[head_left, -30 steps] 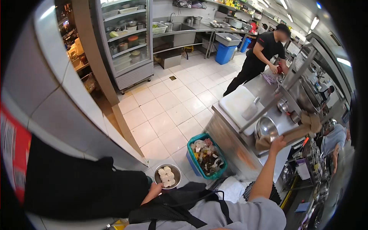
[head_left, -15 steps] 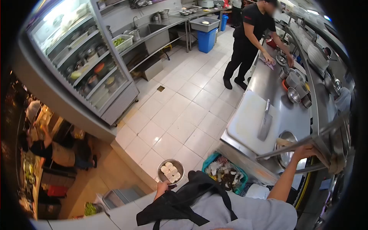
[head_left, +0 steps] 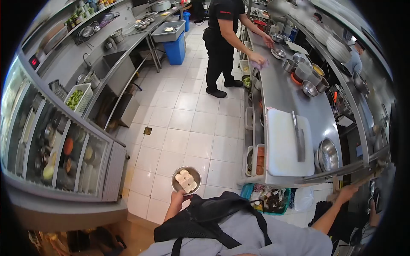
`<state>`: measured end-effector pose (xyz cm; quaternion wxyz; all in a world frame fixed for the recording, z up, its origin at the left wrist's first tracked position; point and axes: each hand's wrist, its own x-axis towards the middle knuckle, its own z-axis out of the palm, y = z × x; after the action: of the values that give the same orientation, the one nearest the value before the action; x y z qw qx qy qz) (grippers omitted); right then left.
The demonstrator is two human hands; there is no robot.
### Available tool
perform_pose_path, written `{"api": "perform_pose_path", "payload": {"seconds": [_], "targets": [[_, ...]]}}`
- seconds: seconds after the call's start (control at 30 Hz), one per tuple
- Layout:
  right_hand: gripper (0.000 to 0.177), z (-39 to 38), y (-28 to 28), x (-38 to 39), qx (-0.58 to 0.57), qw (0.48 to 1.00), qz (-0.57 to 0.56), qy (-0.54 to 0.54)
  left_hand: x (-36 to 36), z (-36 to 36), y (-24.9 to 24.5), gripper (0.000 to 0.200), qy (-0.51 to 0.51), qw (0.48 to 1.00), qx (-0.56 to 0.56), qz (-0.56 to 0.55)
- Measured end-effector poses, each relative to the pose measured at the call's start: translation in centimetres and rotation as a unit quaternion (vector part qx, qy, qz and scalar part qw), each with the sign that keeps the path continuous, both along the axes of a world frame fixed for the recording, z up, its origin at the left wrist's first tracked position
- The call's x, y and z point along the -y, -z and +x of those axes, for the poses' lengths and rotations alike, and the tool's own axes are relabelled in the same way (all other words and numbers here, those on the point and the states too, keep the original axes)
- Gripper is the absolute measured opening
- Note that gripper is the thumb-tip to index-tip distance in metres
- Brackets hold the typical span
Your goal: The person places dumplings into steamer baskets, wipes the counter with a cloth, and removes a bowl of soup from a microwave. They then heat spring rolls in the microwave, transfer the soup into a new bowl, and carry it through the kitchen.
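Note:
My left hand [head_left: 178, 199] is closed on the near rim of a round metal bowl [head_left: 174, 186], held out over the floor tiles. Several pale, whitish lumps [head_left: 186, 180] lie in the bowl; their kind is not clear. At the right, my right hand [head_left: 347, 194] is closed beside the end of the steel counter. A tan, wood-like piece shows at its fingers, too blurred to name. Stacked metal bowls [head_left: 328, 154] stand on the counter just beyond that hand. A cleaver [head_left: 300, 143] lies on the white cutting board [head_left: 279, 158] to their left.
A teal bin [head_left: 282, 209] of scraps stands below the counter's end. A co-worker [head_left: 222, 38] in black stands at the counter, one hand on a cloth. At left are a glass-front fridge [head_left: 112, 170] and a sink counter [head_left: 128, 40]; a blue bin [head_left: 174, 50] stands farther back.
My view has swung left and forward, so the fridge sits lower left and the counter looks straighter. My left hand still holds the bowl. My right hand now appears lower, beyond the counter's end.

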<state>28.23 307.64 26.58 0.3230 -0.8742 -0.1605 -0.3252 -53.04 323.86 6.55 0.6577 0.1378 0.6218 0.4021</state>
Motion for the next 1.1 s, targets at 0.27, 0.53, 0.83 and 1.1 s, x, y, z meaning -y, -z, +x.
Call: {"api": "perform_pose_path", "payload": {"seconds": [0.27, 0.53, 0.83, 1.1], "targets": [[0.053, -7.7, -4.1, 3.0, -0.033, 0.998, 0.054, -0.015, -19.8, -9.5, -0.8, 0.038, 0.171, 0.984, -0.032, 0.033], [0.076, -11.9, -4.5, -9.6, -0.209, 0.918, 0.331, 0.073, -33.0, -13.3, 0.0, 0.035, 0.128, 0.991, -0.013, 0.021], [0.058, -19.8, -6.7, -16.0, -0.117, 0.91, 0.352, 0.185, -47.1, -19.6, 1.0, 0.035, 0.096, 0.995, -0.029, -0.028], [0.047, -26.0, -7.8, -18.3, -0.246, 0.908, 0.234, 0.247, -66.9, -19.8, 0.9, 0.034, 0.183, 0.982, -0.044, -0.006]]}}
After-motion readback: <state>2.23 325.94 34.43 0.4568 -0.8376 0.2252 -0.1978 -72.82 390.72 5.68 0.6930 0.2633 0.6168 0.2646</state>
